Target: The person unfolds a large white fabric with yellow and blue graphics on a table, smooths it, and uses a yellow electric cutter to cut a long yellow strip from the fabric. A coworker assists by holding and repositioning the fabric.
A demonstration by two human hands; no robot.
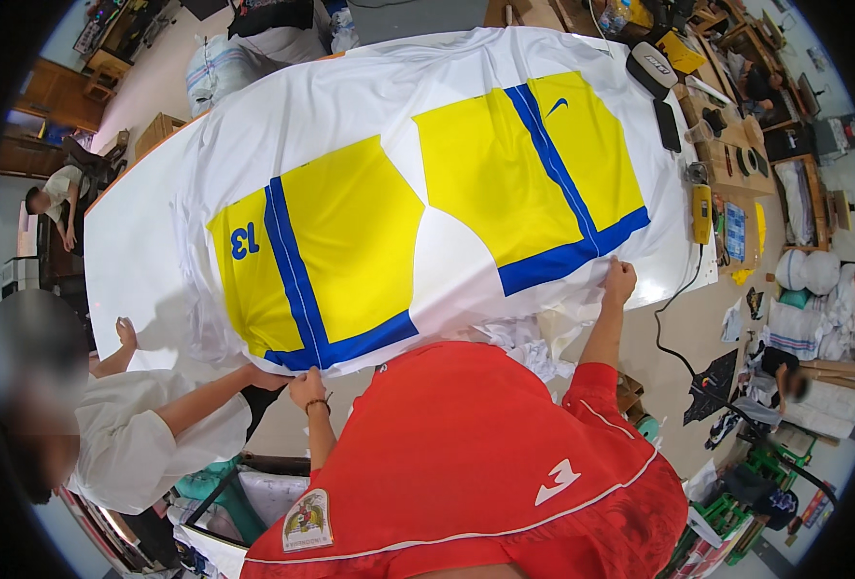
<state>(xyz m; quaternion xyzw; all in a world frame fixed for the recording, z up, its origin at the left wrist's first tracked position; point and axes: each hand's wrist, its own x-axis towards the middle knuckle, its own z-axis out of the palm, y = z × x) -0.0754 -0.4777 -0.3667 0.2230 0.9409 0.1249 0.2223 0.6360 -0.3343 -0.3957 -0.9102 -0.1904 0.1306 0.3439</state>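
A large white fabric sheet (461,236) lies over the table, printed with yellow shorts panels edged in blue. The left panel (350,212) carries a number, and the right panel (490,174) bears a small blue mark. My left hand (307,390) is closed on the near edge of the sheet, by the blue corner of the left panel. Closed too, my right hand (621,279) pinches the sheet's near edge below the right panel. Close beside my left hand, a co-worker's hand (267,377) is at the same edge; their other hand (126,334) is by the table's left side.
The white table (138,232) shows bare at its left end. At its right lie a black case (651,69), a dark phone (668,125) and a yellow corded tool (701,214), whose cable hangs to the floor. White cloth scraps (529,345) hang at the near edge.
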